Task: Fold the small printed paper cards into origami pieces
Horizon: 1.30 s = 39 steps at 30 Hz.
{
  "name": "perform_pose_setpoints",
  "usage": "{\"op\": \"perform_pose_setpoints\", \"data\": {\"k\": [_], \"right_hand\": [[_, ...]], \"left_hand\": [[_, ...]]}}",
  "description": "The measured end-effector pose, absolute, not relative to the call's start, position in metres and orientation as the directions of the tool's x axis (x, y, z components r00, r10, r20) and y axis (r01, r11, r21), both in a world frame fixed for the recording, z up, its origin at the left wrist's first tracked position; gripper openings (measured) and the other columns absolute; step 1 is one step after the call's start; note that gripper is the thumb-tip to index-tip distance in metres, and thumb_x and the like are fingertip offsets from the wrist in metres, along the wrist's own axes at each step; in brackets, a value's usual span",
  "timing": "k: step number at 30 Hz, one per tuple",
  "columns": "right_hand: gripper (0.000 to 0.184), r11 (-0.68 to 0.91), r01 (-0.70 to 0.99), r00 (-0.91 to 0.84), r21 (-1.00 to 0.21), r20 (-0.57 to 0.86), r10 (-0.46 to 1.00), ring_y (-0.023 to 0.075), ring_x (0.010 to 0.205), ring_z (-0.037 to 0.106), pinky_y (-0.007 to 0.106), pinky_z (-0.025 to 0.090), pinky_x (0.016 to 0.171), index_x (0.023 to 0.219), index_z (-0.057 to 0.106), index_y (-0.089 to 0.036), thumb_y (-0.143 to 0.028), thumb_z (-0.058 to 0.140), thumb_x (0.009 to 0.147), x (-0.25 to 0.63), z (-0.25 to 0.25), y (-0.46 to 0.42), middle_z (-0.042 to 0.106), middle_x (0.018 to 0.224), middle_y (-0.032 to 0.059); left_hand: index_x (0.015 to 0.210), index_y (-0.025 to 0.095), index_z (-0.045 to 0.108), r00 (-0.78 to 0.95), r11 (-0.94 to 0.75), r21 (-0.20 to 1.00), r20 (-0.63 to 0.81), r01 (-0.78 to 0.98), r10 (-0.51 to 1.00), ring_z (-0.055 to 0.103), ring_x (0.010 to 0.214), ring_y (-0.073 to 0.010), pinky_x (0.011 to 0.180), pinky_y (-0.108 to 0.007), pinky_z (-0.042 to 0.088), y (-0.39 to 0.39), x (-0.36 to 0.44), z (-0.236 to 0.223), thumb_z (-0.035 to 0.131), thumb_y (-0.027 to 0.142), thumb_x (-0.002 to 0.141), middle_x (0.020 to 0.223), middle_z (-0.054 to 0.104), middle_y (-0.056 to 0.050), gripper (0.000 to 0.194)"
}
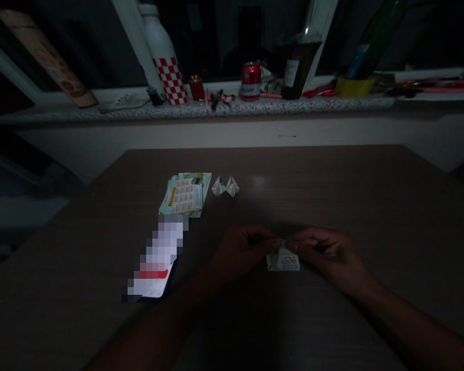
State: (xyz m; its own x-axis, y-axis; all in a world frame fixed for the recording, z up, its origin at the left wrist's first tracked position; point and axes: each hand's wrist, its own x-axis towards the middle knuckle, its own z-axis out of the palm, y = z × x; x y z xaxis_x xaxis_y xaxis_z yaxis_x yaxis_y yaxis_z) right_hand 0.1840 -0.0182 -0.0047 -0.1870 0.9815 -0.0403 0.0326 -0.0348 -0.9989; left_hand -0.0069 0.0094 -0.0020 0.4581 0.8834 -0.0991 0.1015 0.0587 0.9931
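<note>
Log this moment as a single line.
left hand: pinching card | right hand: pinching same card | on table: card stack, folded paper piece, lit phone | scene: dim

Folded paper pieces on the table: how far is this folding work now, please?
Already folded, it seems: the bow-like paper shape beside the card stack. In hand: a printed card, pinched at its top by the left hand and right hand, its lower part flat. Left: probably finishing this card; whether the stacked ones count, I cannot tell.
</note>
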Motion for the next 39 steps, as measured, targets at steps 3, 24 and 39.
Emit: {"op": "perform_pose_setpoints", "data": {"k": [3, 24, 39], "right_hand": [[0.018, -0.068, -0.013, -0.196, -0.998, -0.064, 0.978, 0.0142, 0.064, 0.068, 0.024, 0.053, 0.060, 0.090, 0.069, -0.020, -0.030, 0.070, 0.076, 0.1835, -0.0070, -0.0169, 0.074, 0.073, 0.0026], [0.025, -0.081, 0.065, -0.048, -0.995, -0.084, 0.995, 0.0146, 0.058, 0.062, 0.027, 0.050, 0.055, 0.089, 0.073, -0.019, -0.037, 0.072, 0.071, 0.1899, -0.0121, -0.0107, 0.070, 0.067, 0.0020], [0.025, -0.013, 0.075, -0.042, -0.997, -0.016, 0.999, 0.0190, 0.074, 0.068, 0.031, 0.055, 0.068, 0.092, 0.073, -0.020, -0.039, 0.069, 0.076, 0.1925, -0.0146, -0.0082, 0.075, 0.087, 0.0064]], "left_hand": [[0.079, 0.014, 0.069, 0.408, 0.055, 0.996, -0.077, 0.066, 0.910, 0.061, 0.066, -0.0121, 0.061, -0.022, 0.045, 0.0117, -0.0063, -0.0037, 0.068, 0.029, 0.077, 0.072, 0.068, -0.002, 0.015], [0.096, 0.017, 0.066, 0.542, -0.326, 0.891, 0.113, 0.315, 0.833, 0.063, 0.083, -0.0164, 0.074, -0.027, 0.047, 0.0103, -0.0121, 0.0001, 0.058, 0.018, 0.080, 0.091, 0.069, -0.005, 0.018], [0.092, 0.019, 0.069, 0.488, -0.317, 0.877, 0.112, 0.362, 0.866, 0.064, 0.082, -0.0167, 0.076, -0.028, 0.047, 0.0121, -0.0141, 0.0009, 0.064, 0.024, 0.079, 0.088, 0.071, -0.003, 0.015]]}}
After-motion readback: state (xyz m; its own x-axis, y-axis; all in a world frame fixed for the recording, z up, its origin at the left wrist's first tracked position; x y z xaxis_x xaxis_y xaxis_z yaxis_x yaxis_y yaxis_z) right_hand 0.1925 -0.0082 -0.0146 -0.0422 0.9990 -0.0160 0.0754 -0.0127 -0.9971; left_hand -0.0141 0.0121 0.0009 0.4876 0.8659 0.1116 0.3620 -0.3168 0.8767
